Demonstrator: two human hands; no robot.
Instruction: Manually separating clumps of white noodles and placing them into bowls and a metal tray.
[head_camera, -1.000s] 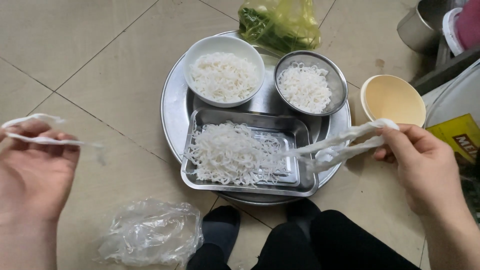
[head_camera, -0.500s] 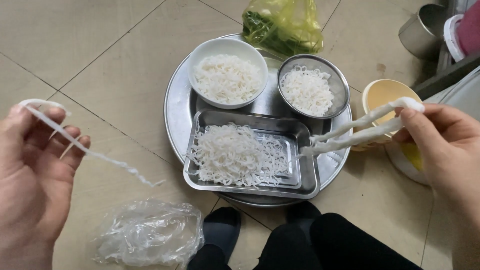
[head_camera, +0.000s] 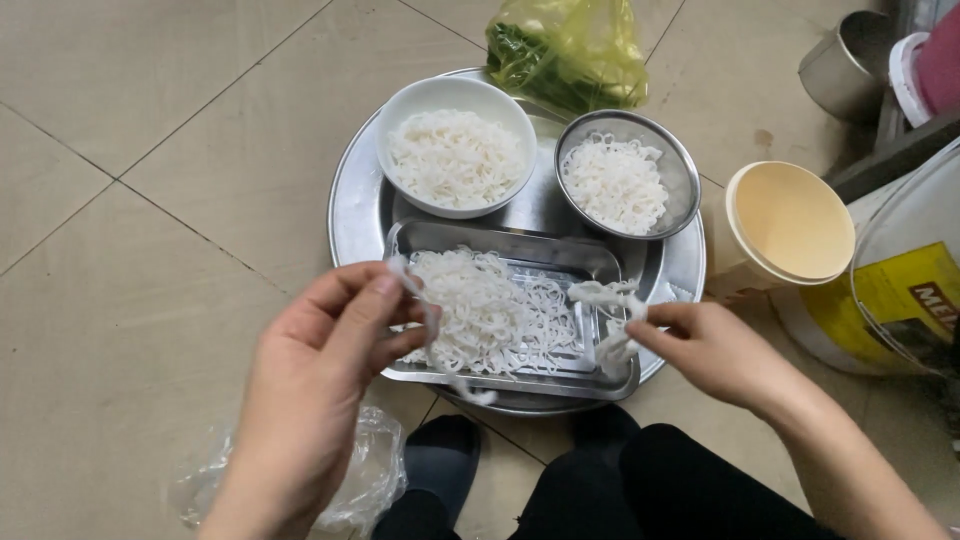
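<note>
Over the tray (head_camera: 600, 262), my left hand (head_camera: 330, 350) and right hand (head_camera: 715, 350) each pinch a noodle strand (head_camera: 610, 295), seemingly soft, slippery, easily torn; grip near ends.

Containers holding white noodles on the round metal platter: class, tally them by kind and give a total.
White ceramic bowl: 1
Round steel bowl: 1
Rectangular steel tray: 1
Total: 3

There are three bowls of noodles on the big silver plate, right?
Not quite. The head view shows two bowls of noodles on the big silver plate: a white bowl and a metal bowl. The third container is a flat metal tray, also holding noodles.
</note>
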